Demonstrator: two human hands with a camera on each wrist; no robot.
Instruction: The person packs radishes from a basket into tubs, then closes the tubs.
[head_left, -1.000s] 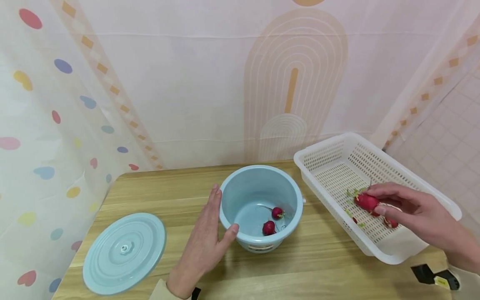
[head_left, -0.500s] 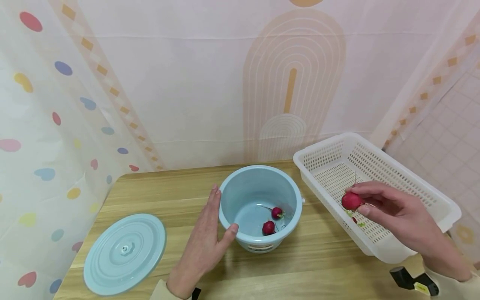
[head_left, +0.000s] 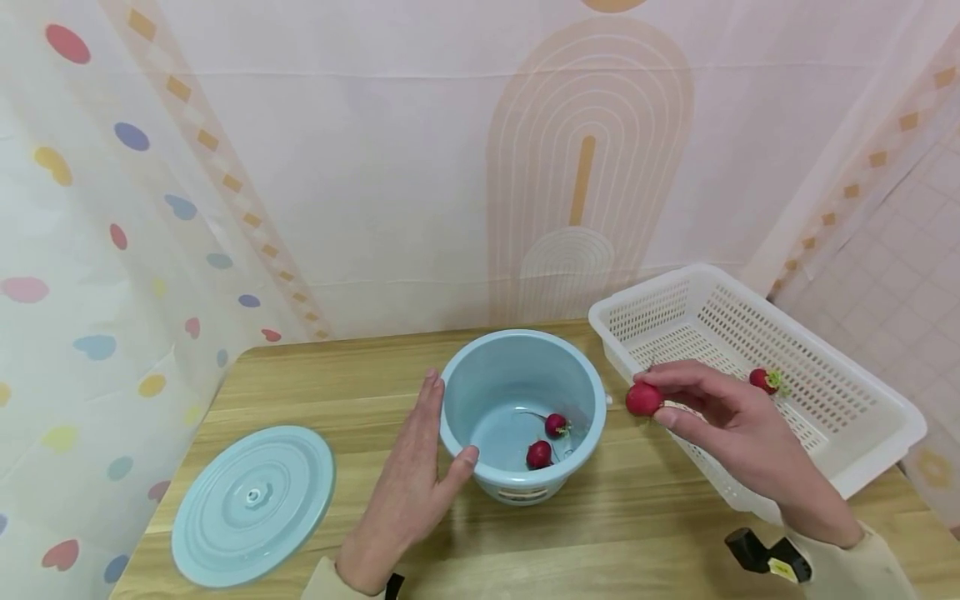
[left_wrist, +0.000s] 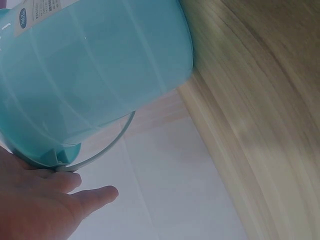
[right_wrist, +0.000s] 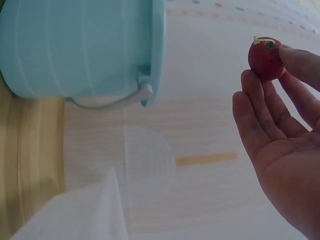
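A light blue bucket (head_left: 517, 346) stands mid-table with two red radishes (head_left: 538, 454) on its floor. My left hand (head_left: 401, 483) rests against the bucket's left rim, fingers straight and thumb near the front edge. Between thumb and fingertips my right hand (head_left: 738, 433) pinches another radish (head_left: 644, 399), held up between the bucket and a white basket (head_left: 847, 358). The right wrist view shows this radish (right_wrist: 265, 59) with trimmed green stems on top. One more radish (head_left: 764, 380) lies in the basket, partly visible beyond the right hand.
A round blue lid (head_left: 251, 508) lies flat on the wooden table (head_left: 360, 375) at the left. The bucket's thin handle (left_wrist: 105, 147) hangs down at its far side. A patterned curtain (head_left: 390, 167) closes off the back and left.
My right hand has lifted a radish out of the basket and carried it left toward the bucket. The left hand has stayed at the bucket's rim.
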